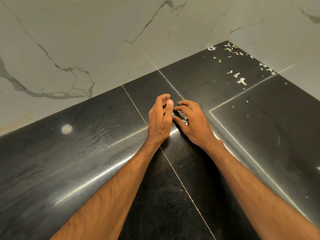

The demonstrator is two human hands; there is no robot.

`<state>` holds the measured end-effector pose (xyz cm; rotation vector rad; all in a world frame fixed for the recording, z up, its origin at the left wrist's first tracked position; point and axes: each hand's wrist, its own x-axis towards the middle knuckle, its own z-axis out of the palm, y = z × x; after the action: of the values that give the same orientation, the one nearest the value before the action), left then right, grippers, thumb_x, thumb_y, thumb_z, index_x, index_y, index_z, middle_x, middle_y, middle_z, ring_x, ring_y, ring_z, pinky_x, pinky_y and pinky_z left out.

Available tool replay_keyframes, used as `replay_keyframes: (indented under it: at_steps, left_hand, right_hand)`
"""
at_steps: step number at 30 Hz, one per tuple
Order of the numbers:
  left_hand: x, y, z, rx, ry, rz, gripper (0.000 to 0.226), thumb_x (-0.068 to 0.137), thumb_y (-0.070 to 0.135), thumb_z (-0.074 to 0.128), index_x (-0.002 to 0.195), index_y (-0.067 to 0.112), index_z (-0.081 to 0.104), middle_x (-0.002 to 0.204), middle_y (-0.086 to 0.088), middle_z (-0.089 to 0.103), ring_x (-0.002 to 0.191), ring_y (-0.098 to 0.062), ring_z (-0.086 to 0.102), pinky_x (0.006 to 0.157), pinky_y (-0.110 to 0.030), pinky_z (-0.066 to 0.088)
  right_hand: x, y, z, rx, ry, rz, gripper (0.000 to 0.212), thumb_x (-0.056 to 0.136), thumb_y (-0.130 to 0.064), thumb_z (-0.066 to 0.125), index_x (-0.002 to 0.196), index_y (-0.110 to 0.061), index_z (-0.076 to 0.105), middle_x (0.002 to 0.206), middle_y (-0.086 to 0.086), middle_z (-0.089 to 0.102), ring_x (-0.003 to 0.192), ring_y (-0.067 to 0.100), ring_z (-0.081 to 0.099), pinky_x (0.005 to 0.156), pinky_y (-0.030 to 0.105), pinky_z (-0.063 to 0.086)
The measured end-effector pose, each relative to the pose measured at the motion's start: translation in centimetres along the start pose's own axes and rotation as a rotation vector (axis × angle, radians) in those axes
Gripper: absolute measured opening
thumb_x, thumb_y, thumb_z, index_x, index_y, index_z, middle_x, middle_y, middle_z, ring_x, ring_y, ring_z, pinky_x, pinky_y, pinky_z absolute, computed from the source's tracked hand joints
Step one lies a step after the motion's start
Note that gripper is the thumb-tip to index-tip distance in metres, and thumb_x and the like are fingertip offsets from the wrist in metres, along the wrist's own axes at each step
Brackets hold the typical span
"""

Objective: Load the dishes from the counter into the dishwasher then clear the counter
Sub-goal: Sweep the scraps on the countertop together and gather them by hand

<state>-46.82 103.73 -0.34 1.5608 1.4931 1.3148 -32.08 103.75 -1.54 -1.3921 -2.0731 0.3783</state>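
Scene: a person's two bare forearms reach over a black stone counter (pixel 86 153) that meets a grey marbled wall (pixel 86 49).
Dishes: none in view, so the loading step looks done. What is left is clearing the counter.
Right hand (pixel 192 122): palm down, fingers curled over a small heap of pale scraps (pixel 185 118). The fingertips touch the stone, seemingly raking the bits together.
Left hand (pixel 160 118): set on its edge just beside the right, fingers loosely cupped and thumb up. It likely serves as a wall to sweep against. Whether it holds anything cannot be told.
Why so close: the hands nearly touch around the heap, which keeps light flakes from scattering.
Corner scraps (pixel 241 81): more pale and greenish flakes lie loose along the wall at the far right corner, well apart from the hands and not yet gathered.
Spot (pixel 66 129): a pale round mark lies on the stone to the left. It is unclear whether this is a stain or a reflection.
Risk: the flakes look thin, so they may cling to the stone or slip between the fingers.
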Motion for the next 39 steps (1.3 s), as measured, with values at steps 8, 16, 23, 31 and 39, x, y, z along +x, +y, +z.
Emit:
replay_keyframes:
  at_steps: [8, 16, 23, 31, 39]
  left_hand:
    - [0.0, -0.2, 0.1, -0.018, -0.019, 0.002, 0.034, 0.106, 0.032, 0.045, 0.131, 0.012, 0.057, 0.128, 0.001, 0.064, 0.117, -0.005, 0.059, 0.096, -0.014, 0.045]
    - [-0.1, 0.0, 0.2, -0.010, -0.030, 0.011, 0.035, 0.106, 0.032, 0.045, 0.132, 0.012, 0.057, 0.130, 0.000, 0.063, 0.119, -0.007, 0.059, 0.094, -0.009, 0.043]
    - [-0.1, 0.0, 0.3, 0.025, -0.023, 0.021, 0.035, 0.105, 0.032, 0.045, 0.131, 0.012, 0.057, 0.129, 0.001, 0.063, 0.116, -0.006, 0.059, 0.096, -0.014, 0.045]
    - [0.1, -0.3, 0.4, -0.004, -0.026, 0.039, 0.035, 0.104, 0.032, 0.045, 0.128, 0.010, 0.058, 0.127, -0.002, 0.064, 0.118, -0.012, 0.061, 0.091, -0.006, 0.043]
    - [-0.3, -0.1, 0.8, -0.179, 0.078, -0.066, 0.031, 0.102, 0.034, 0.047, 0.117, 0.016, 0.066, 0.108, -0.001, 0.070, 0.102, -0.013, 0.067, 0.095, -0.042, 0.055]
  right_hand:
    - [-0.7, 2.2, -3.7, 0.053, -0.113, -0.066, 0.019, 0.101, -0.017, 0.060, 0.113, -0.011, 0.074, 0.122, 0.002, 0.066, 0.117, 0.017, 0.059, 0.105, 0.035, 0.045]
    - [-3.7, 2.1, -5.7, -0.204, -0.452, -0.106, 0.058, 0.097, 0.001, 0.050, 0.152, -0.016, 0.042, 0.163, 0.005, 0.028, 0.146, 0.025, 0.036, 0.116, 0.035, 0.037]
    - [-4.2, -1.4, -5.4, -0.339, -0.378, -0.069, 0.072, 0.077, -0.014, 0.010, 0.127, -0.001, 0.059, 0.150, 0.015, 0.048, 0.130, 0.040, 0.055, 0.092, 0.052, 0.053]
    - [-5.0, -2.2, -3.6, -0.596, -0.271, -0.055, 0.020, 0.075, 0.010, 0.072, 0.083, -0.006, 0.062, 0.094, 0.013, 0.063, 0.058, 0.032, 0.063, 0.049, 0.030, 0.025]
    - [-3.2, -2.4, -5.2, -0.117, -0.005, 0.303, 0.030, 0.080, 0.004, 0.053, 0.089, -0.010, 0.078, 0.077, 0.016, 0.071, 0.066, 0.024, 0.061, 0.060, 0.033, 0.046]
